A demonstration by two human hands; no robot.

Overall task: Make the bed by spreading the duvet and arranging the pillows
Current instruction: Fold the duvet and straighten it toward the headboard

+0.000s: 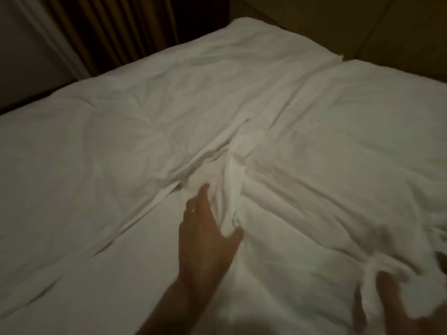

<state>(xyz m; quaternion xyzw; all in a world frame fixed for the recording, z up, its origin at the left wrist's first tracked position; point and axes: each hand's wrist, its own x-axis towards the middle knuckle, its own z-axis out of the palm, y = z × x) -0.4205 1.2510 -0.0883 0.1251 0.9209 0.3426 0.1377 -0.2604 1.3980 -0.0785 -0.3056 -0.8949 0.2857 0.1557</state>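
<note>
1. While the white duvet point(242, 105) lay over most of the bed, a bunched ridge of it ran from mid-bed toward the far right corner.
2. L hand point(205, 233) sat at the near end of that ridge, fingers point(204, 192) and thumb curled round the fold, pinching cloth.
3. R hand point(391, 293) was at the near right edge, blurred; fingers looked caught in a gathered bit of duvet, but couldn't tell the grip for sure.
4. Key relation: ridge's long axis pointed away from the L hand, up and right, so L hand was nearer and likely the one to pull it flat, prob toward the near edge.
5. Pillows: none clearly made out.
6. Brown curtain point(116, 27) hung beyond the far left corner.
</note>
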